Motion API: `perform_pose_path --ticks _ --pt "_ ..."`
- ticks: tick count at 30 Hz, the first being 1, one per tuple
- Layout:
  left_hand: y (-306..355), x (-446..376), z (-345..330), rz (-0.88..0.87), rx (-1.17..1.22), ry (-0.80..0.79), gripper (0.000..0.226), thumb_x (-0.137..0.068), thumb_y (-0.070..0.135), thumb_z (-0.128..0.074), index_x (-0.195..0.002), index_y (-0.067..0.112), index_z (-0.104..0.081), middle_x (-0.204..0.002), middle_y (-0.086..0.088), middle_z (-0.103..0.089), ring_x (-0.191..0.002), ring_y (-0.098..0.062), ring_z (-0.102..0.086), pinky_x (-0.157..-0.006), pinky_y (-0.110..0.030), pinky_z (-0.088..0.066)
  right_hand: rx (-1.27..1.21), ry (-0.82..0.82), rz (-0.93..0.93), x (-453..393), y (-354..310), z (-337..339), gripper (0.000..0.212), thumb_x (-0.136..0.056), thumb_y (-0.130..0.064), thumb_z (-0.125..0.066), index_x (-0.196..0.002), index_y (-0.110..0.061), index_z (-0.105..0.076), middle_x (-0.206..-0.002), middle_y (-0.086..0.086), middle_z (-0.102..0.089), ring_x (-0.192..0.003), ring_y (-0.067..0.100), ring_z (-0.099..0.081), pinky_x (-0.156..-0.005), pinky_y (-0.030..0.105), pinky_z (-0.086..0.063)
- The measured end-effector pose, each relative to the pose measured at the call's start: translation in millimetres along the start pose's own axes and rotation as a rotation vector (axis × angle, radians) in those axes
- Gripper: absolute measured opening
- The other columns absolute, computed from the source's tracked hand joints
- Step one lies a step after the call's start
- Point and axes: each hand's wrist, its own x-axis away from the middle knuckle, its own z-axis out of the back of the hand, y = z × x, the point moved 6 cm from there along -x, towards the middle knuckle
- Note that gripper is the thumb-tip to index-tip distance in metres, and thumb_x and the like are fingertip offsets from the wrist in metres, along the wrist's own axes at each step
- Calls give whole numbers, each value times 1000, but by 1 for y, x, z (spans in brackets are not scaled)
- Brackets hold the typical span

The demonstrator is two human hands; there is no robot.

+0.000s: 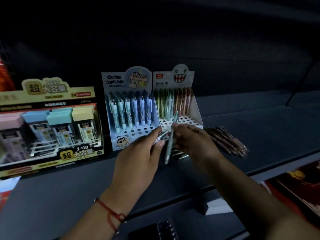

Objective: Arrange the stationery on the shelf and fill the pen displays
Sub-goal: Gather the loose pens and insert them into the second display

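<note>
Two cardboard pen displays stand side by side on the dark shelf (259, 129): a blue cartoon display (128, 108) with blue and teal pens, and a white monster-face display (180, 101) with green and brown pens and empty holes in front. My right hand (192, 141) is closed around a pale teal pen (170, 141), held upright before the white display. My left hand (138, 153) pinches a small pen (160, 136) just left of it. A heap of brown pens (226, 141) lies on the shelf to the right of my hands.
A large box of lead refills (48, 125) with pastel caps stands at the left. Red-covered books (297, 186) lie on a lower level at the right. A dark spiral notebook (155, 231) sits at the bottom edge. The scene is dim.
</note>
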Motion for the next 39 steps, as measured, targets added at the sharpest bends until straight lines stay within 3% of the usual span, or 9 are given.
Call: perform_pose_path --ticks 5,9,11,19,23,31,39 --pt "0 -1 -9 -69 -57 -82 55 -103 33 -35 -155 30 -17 -100 12 -45 -91 -9 -45 -76 -25 -42 84 156 111 -8 -15 28 8 -93 -13 -66 -89 -10 -72 -76 2 -71 -65 11 -66 -60 22 -52" --pt "-1 -2 -14 -188 -185 -64 57 -91 9 -61 -145 15 -44 -93 3 -53 -84 -20 -51 -71 -41 -51 78 296 158 -20 -30 52 7 -93 -11 -66 -86 -11 -69 -85 6 -74 -77 16 -71 -65 25 -56" --pt "-1 -3 -15 -235 -227 -24 56 -85 5 -70 -137 13 -55 -89 3 -58 -79 -21 -52 -66 -41 -51 27 356 191 -29 -37 57 8 -92 -11 -67 -84 -11 -67 -83 7 -72 -75 16 -69 -66 27 -56" --pt "-6 -5 -14 -296 -251 39 57 -78 3 -76 -130 22 -63 -93 8 -64 -78 -17 -54 -67 -34 -49 183 426 270 -65 -52 41 4 -91 -8 -67 -90 -8 -63 -94 13 -70 -92 29 -69 -84 42 -59" --pt "-9 -5 -13 -287 -236 40 56 -75 1 -78 -125 22 -66 -90 7 -65 -77 -18 -55 -64 -34 -49 381 444 324 -84 -53 36 10 -91 -15 -69 -95 -8 -64 -92 10 -70 -88 26 -70 -76 41 -60" --pt "-11 -7 -12 -259 -213 52 51 -77 6 -78 -124 21 -66 -91 7 -66 -79 -18 -56 -66 -35 -52 732 404 409 -94 -41 24 9 -91 -13 -66 -84 -8 -64 -74 5 -68 -59 12 -57 -44 13 -40" --pt "-10 -7 -18 -252 -200 43 52 -77 4 -77 -126 19 -66 -88 5 -66 -77 -21 -58 -64 -38 -53 809 378 386 -107 -48 13 22 -91 -16 -65 -71 -8 -66 -61 1 -64 -43 0 -52 -40 9 -36"
